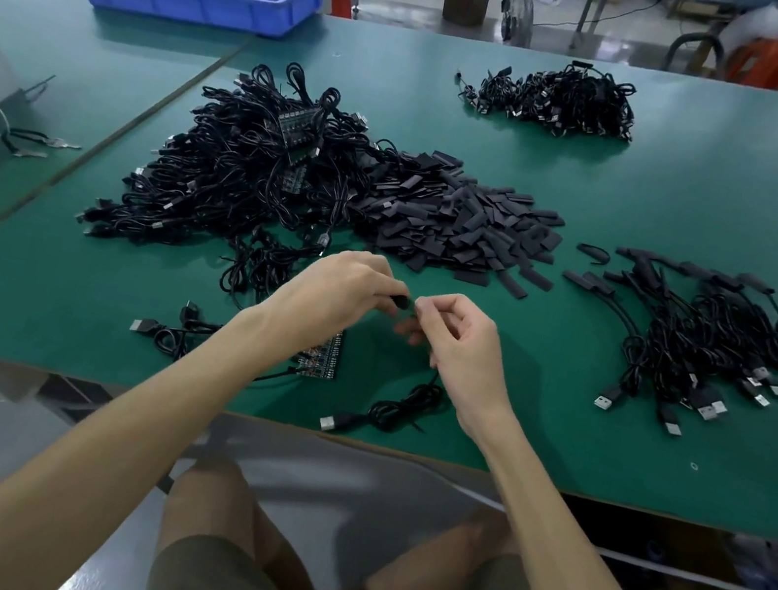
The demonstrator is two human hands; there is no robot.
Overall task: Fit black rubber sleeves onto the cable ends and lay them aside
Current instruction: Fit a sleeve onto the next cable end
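Head view: my left hand (340,296) pinches a black sleeve (400,301), my right hand (464,344) grips the cable (400,408), its end hidden by fingers (433,305).

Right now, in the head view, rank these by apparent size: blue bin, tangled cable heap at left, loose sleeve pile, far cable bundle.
1. tangled cable heap
2-3. loose sleeve pile and blue bin look alike; the bin sits farther back, so unranked
4. far cable bundle, smallest, also far back
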